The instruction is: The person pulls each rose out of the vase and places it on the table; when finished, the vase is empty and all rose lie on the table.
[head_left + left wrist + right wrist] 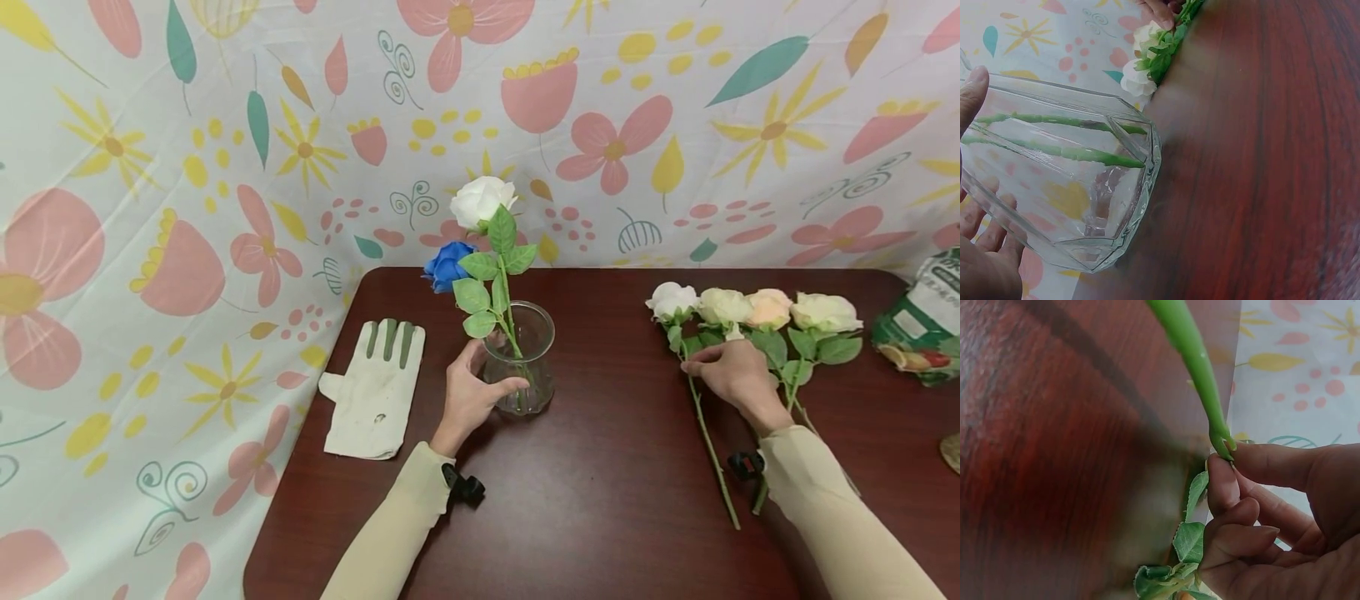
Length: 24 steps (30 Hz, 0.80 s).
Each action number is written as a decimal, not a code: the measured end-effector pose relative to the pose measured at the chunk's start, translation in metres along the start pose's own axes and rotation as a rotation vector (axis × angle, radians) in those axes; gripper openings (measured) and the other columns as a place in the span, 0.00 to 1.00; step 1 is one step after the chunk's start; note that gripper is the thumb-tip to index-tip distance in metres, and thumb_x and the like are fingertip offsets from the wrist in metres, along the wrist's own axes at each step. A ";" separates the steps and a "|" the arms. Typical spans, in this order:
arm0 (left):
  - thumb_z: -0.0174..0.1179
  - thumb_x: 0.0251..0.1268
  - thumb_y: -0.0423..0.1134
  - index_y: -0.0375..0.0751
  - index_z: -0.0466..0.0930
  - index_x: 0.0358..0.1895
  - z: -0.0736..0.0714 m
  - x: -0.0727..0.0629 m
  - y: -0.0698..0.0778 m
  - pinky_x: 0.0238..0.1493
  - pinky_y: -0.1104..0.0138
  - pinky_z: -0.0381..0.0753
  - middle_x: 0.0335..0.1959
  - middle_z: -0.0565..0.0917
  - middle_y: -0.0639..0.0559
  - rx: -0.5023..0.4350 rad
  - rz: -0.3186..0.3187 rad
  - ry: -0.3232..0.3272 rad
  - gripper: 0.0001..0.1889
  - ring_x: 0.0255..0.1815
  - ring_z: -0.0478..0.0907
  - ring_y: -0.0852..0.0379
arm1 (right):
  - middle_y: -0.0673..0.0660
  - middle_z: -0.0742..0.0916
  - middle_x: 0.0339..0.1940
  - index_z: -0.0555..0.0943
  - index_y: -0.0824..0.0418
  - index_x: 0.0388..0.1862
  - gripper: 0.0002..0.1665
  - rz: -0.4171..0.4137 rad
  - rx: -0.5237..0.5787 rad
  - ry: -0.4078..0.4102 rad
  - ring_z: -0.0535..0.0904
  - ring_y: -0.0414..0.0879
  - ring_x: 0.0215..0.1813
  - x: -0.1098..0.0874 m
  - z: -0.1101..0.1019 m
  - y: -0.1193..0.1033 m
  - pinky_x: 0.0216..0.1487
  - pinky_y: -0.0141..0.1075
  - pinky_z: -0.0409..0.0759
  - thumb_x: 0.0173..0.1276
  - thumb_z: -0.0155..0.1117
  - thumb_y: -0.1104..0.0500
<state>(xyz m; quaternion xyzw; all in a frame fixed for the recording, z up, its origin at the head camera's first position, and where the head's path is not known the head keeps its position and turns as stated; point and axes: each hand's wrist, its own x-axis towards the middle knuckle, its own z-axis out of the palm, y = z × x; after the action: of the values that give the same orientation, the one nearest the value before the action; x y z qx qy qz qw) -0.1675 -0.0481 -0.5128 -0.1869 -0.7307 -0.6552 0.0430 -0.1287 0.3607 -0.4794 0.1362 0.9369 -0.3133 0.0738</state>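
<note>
My left hand [467,393] grips the side of a clear glass vase [538,390], thumb in front and fingers round its left side. A white rose [482,202] and a blue rose [448,267] stand in the vase, leaning left. Two green stems [1066,151] show through the glass in the left wrist view. At the right, my right hand [733,379] pinches the stem [1200,369] of another white rose [672,302] between thumb and forefinger. Beside it lie a cream rose [724,307], a peach rose [768,308] and a larger pale rose [827,312].
A white work glove [375,400] with green-grey finger stripes lies left of the vase. At the table's right edge stands a green and white bag [926,321]. A flower-printed cloth [615,150] hangs behind and to the left of the dark wooden table [592,500].
</note>
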 end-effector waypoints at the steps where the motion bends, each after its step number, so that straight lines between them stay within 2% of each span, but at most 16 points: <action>1: 0.83 0.51 0.66 0.44 0.81 0.72 0.000 0.000 0.000 0.79 0.41 0.78 0.68 0.84 0.31 -0.001 0.001 -0.002 0.48 0.73 0.82 0.39 | 0.76 0.87 0.62 0.92 0.66 0.53 0.22 0.004 -0.001 0.002 0.84 0.74 0.56 0.000 0.000 -0.001 0.40 0.49 0.84 0.77 0.71 0.49; 6: 0.82 0.51 0.67 0.42 0.80 0.73 0.000 0.000 -0.001 0.79 0.39 0.77 0.67 0.84 0.28 -0.001 0.010 -0.004 0.49 0.73 0.82 0.37 | 0.76 0.87 0.62 0.92 0.67 0.54 0.23 0.018 -0.003 -0.009 0.84 0.73 0.56 -0.002 0.000 -0.003 0.41 0.51 0.84 0.76 0.72 0.48; 12: 0.80 0.49 0.71 0.43 0.80 0.73 0.000 0.000 0.001 0.79 0.41 0.77 0.68 0.84 0.30 0.017 -0.002 -0.004 0.51 0.73 0.82 0.38 | 0.77 0.89 0.59 0.92 0.68 0.52 0.24 -0.010 -0.014 0.026 0.84 0.75 0.55 -0.003 0.001 -0.005 0.41 0.53 0.86 0.75 0.73 0.48; 16: 0.79 0.48 0.73 0.38 0.79 0.73 0.000 0.001 0.002 0.80 0.41 0.76 0.68 0.84 0.30 0.022 -0.010 -0.009 0.55 0.74 0.82 0.38 | 0.75 0.91 0.54 0.92 0.69 0.51 0.24 -0.026 0.003 0.089 0.86 0.73 0.51 -0.006 0.002 -0.008 0.38 0.48 0.85 0.75 0.74 0.48; 19: 0.79 0.47 0.74 0.34 0.78 0.73 0.000 0.001 0.001 0.80 0.40 0.76 0.68 0.84 0.30 0.022 -0.013 -0.009 0.57 0.74 0.81 0.37 | 0.73 0.93 0.50 0.93 0.68 0.51 0.23 -0.045 0.026 0.168 0.87 0.72 0.51 -0.010 0.003 -0.011 0.37 0.45 0.84 0.74 0.75 0.49; 24: 0.78 0.46 0.76 0.35 0.78 0.73 0.000 0.000 0.000 0.80 0.40 0.76 0.67 0.85 0.30 0.024 -0.024 -0.003 0.58 0.74 0.81 0.38 | 0.69 0.95 0.47 0.93 0.65 0.52 0.22 -0.072 0.065 0.276 0.88 0.70 0.52 -0.017 0.000 -0.024 0.37 0.37 0.80 0.73 0.76 0.48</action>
<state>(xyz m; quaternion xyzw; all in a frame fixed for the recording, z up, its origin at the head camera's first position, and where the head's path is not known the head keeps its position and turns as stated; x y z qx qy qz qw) -0.1677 -0.0479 -0.5123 -0.1788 -0.7409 -0.6464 0.0363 -0.1194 0.3384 -0.4620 0.1468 0.9318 -0.3243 -0.0714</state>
